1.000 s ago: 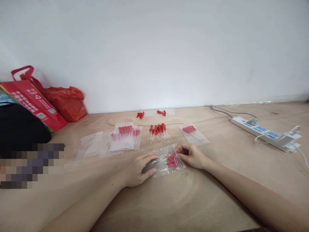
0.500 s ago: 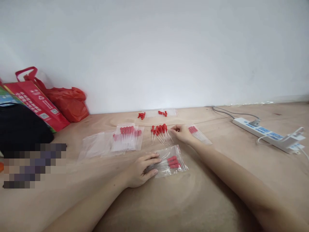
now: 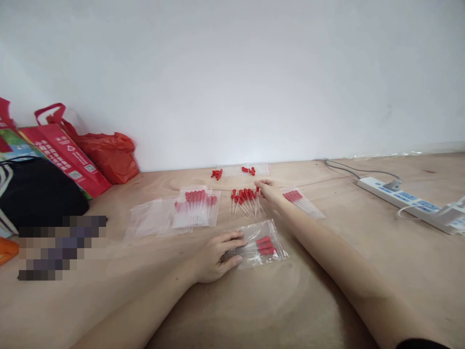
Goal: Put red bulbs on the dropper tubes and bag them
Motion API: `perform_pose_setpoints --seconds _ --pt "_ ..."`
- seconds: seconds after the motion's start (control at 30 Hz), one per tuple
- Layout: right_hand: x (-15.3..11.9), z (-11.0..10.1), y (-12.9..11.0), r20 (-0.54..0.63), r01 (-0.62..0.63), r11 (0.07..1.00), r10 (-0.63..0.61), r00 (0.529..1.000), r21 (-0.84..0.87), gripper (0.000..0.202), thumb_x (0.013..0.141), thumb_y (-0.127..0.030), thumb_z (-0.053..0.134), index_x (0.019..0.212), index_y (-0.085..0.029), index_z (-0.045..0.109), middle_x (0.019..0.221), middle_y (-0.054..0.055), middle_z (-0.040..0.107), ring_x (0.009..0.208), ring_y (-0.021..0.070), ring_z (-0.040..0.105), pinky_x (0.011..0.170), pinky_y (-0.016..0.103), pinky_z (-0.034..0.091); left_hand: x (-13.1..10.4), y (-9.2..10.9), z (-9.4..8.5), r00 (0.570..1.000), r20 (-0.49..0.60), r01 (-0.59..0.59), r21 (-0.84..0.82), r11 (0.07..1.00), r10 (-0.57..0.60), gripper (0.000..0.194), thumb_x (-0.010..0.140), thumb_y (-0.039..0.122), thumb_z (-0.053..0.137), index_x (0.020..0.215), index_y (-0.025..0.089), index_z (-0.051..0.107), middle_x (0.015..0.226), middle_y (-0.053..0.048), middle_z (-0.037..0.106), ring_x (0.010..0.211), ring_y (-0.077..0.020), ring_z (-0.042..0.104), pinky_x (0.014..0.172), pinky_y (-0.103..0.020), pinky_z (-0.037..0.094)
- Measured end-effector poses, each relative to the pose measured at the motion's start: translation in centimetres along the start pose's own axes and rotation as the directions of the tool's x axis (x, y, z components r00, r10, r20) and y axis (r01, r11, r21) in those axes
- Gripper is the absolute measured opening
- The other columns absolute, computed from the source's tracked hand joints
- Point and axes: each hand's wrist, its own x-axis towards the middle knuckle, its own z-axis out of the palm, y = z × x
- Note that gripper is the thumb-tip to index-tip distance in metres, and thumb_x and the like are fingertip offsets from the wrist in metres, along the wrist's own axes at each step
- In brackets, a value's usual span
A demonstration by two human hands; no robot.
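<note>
My left hand (image 3: 220, 257) lies on the near end of a clear zip bag (image 3: 250, 261), its fingers spread over the plastic. Inside that bag are several glass droppers with red rubber bulbs (image 3: 266, 245). With thumb and fingertips my right hand (image 3: 269, 193) pinches a dropper by its red bulb (image 3: 257, 187), its tip pointing down. It is at the right end of a loose row of droppers (image 3: 244, 198). A bag of droppers (image 3: 296, 198) lies to the right of my right hand, partly behind the forearm.
Filled dropper bags (image 3: 194, 206) overlap flat clear bags (image 3: 148, 218) on the left. Loose red bulbs (image 3: 217, 174) lie near the wall, more bulbs (image 3: 249, 170) on a clear bag. A power strip (image 3: 410, 203) with cords lies right; red bags (image 3: 109, 155) and a black bag (image 3: 43, 194) stand left.
My right hand has moved slightly up at the row's right end, and a red bulb now shows between its fingertips. My left hand stays on the bag. The view has shifted slightly left.
</note>
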Motion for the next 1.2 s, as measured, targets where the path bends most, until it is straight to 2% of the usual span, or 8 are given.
perform_pose_setpoints --seconds 0.2,0.33,0.47,0.67,0.87,0.97,1.1,1.2 --pt "-3.0 -7.0 0.3 -0.148 0.12 0.955 -0.083 0.986 0.27 0.035 0.065 -0.051 0.058 0.076 -0.02 0.045 0.06 -0.005 0.053 0.045 0.0068 0.046 0.044 0.021 0.039 0.0 -0.2 0.2 1.0 0.007 0.017 -0.003 1.0 -0.017 0.036 0.083 0.028 0.047 0.118 0.023 0.05 0.13 -0.006 0.044 0.12 -0.0211 0.039 0.1 -0.039 0.033" --pt "-5.7 -9.8 2.5 -0.183 0.14 0.955 -0.094 0.979 0.26 0.036 0.065 -0.052 0.06 0.076 -0.021 0.045 0.059 -0.005 0.053 0.044 0.0077 0.046 0.044 0.022 0.04 0.2 -0.1 0.1 0.999 0.018 0.028 0.01 1.0 -0.028 0.036 0.083 0.028 0.046 0.118 0.023 0.05 0.13 -0.006 0.043 0.12 -0.021 0.04 0.099 -0.04 0.034" --pt "-7.3 -9.7 3.6 -0.161 0.101 0.946 -0.053 0.986 0.309 0.034 0.067 -0.051 0.059 0.076 -0.022 0.044 0.062 -0.003 0.053 0.048 0.0089 0.049 0.046 0.023 0.043 0.2 -0.1 0.1 1.0 0.012 0.012 0.011 1.0 -0.012 0.036 0.083 0.028 0.046 0.118 0.023 0.05 0.129 -0.007 0.044 0.119 -0.021 0.04 0.099 -0.04 0.034" --pt "-8.9 -8.4 3.1 -0.017 -0.007 0.94 0.013 1.0 0.342 0.034 0.066 -0.051 0.06 0.073 -0.022 0.044 0.065 -0.001 0.055 0.056 0.013 0.056 0.056 0.03 0.05 0.1 -0.4 0.2 1.0 0.002 0.014 0.001 1.0 -0.014 0.037 0.083 0.029 0.046 0.12 0.025 0.048 0.13 -0.005 0.044 0.12 -0.0215 0.039 0.099 -0.041 0.034" --pt "-10.4 -8.1 2.4 0.293 -0.107 0.965 0.033 0.955 0.238 0.036 0.062 -0.049 0.065 0.077 -0.019 0.051 0.069 0.001 0.06 0.058 0.012 0.057 0.058 0.029 0.049 0.0 0.0 0.0 0.999 0.0 0.054 0.02 0.998 -0.054 0.045 0.083 0.032 0.046 0.127 0.024 0.037 0.13 -0.006 0.044 0.119 -0.0218 0.04 0.098 -0.041 0.034" --pt "-10.6 -8.1 2.4 0.412 0.02 0.996 -0.054 0.91 0.087 0.033 0.063 -0.047 0.066 0.077 -0.018 0.058 0.073 0.002 0.06 0.057 0.0105 0.052 0.056 0.027 0.045 0.0 0.1 -0.1 0.998 0.01 0.064 0.024 0.998 -0.064 0.047 0.083 0.033 0.046 0.128 0.024 0.036 0.131 -0.006 0.043 0.119 -0.0221 0.04 0.098 -0.041 0.034" --pt "-10.2 -8.0 2.9 0.428 0.3 0.951 -0.24 0.871 -0.078 0.023 0.065 -0.04 0.066 0.076 -0.02 0.064 0.085 0.004 0.057 0.075 0.0145 0.053 0.065 0.029 0.044 0.1 0.2 -0.1 0.998 -0.005 0.059 0.009 0.998 -0.059 0.046 0.082 0.032 0.047 0.127 0.025 0.037 0.131 -0.005 0.043 0.119 -0.0223 0.04 0.098 -0.041 0.033" --pt "-9.8 -7.5 3.2 0.413 0.313 0.941 -0.235 0.88 -0.132 0.022 0.069 -0.039 0.062 0.079 -0.02 0.065 0.084 0.004 0.058 0.074 0.0156 0.053 0.063 0.028 0.043 0.1 0.2 -0.1 0.999 -0.015 0.036 0.001 0.999 -0.036 0.046 0.082 0.031 0.047 0.126 0.024 0.038 0.129 -0.005 0.045 0.118 -0.0221 0.041 0.098 -0.04 0.034"
